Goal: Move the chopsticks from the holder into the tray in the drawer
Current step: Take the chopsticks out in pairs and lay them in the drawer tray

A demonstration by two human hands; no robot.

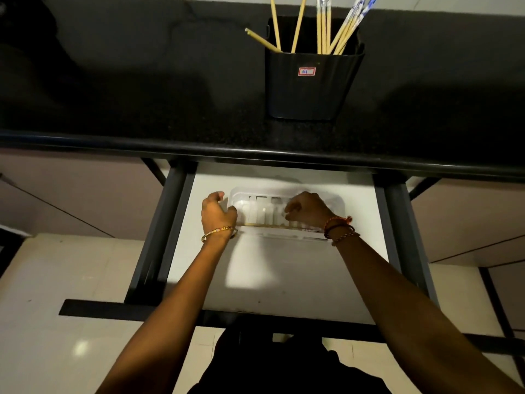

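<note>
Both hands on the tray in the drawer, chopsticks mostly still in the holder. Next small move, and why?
Probably let go of the tray and lift the right hand to the chopsticks: the tray sits in the open drawer, and most chopsticks stand in the holder. The left hand could steady it.

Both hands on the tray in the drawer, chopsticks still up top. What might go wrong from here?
1. The clear tray sits far back in the drawer, partly under the counter edge; long chopsticks may catch on the edge going in.
2. The chopsticks splay loosely in the tall holder, one leaning far left; pulling a bunch could tip it or drop some.
3. The left hand and right hand cover the tray, and it looks flimsy, so it may slide.
</note>
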